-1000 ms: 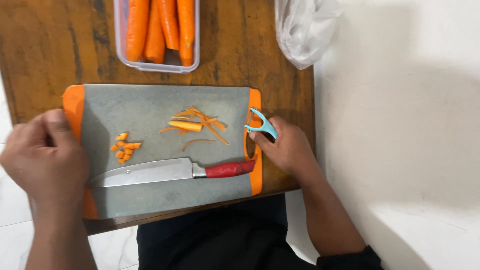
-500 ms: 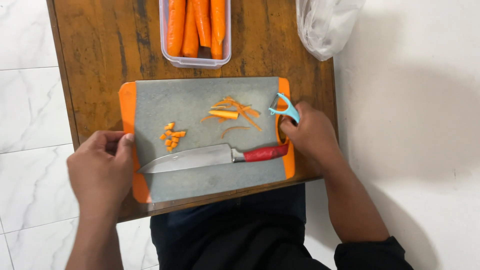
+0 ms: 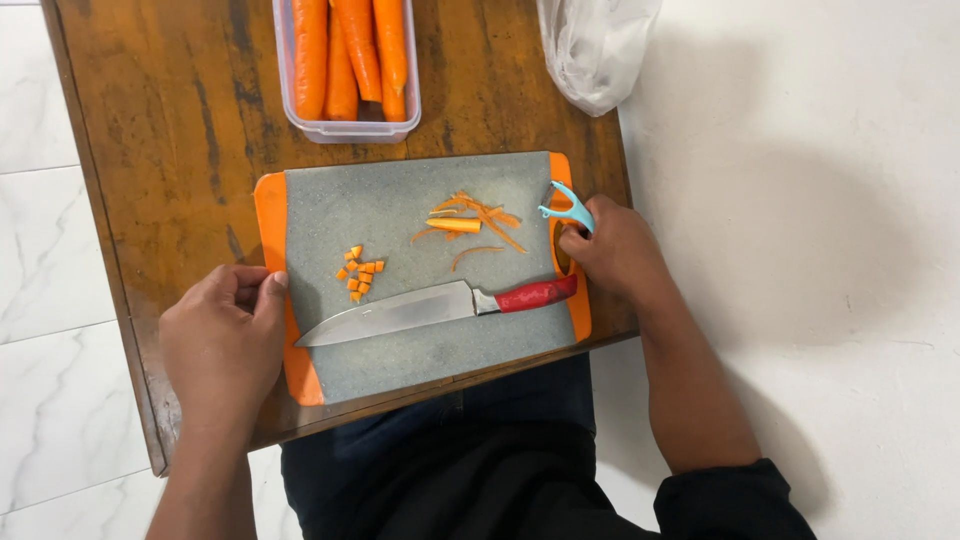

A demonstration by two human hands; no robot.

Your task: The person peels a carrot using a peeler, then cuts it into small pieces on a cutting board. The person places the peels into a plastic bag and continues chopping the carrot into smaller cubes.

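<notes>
A grey cutting board (image 3: pixel 400 350) with orange ends lies on a small wooden table (image 3: pixel 170 140). My left hand (image 3: pixel 222 340) rests on the board's left orange edge, fingers curled and thumb on the rim. My right hand (image 3: pixel 618 252) sits at the board's right end and holds a light-blue peeler (image 3: pixel 568 208). A knife (image 3: pixel 430 306) with a red handle lies flat across the board, blade pointing left. Small carrot cubes (image 3: pixel 358 274) lie above the blade. A short carrot piece (image 3: pixel 455 225) and thin peelings (image 3: pixel 485 215) lie near the peeler.
A clear plastic box (image 3: pixel 346 127) with several whole carrots stands at the table's far edge. A crumpled plastic bag (image 3: pixel 592 50) lies at the far right corner. White marbled floor surrounds the table. My dark-clothed lap (image 3: pixel 450 460) is below the near edge.
The view has shifted, so the table and board sit further right in the frame. My left hand now rests on the board's left edge. My right hand keeps the peeler at the right end.
</notes>
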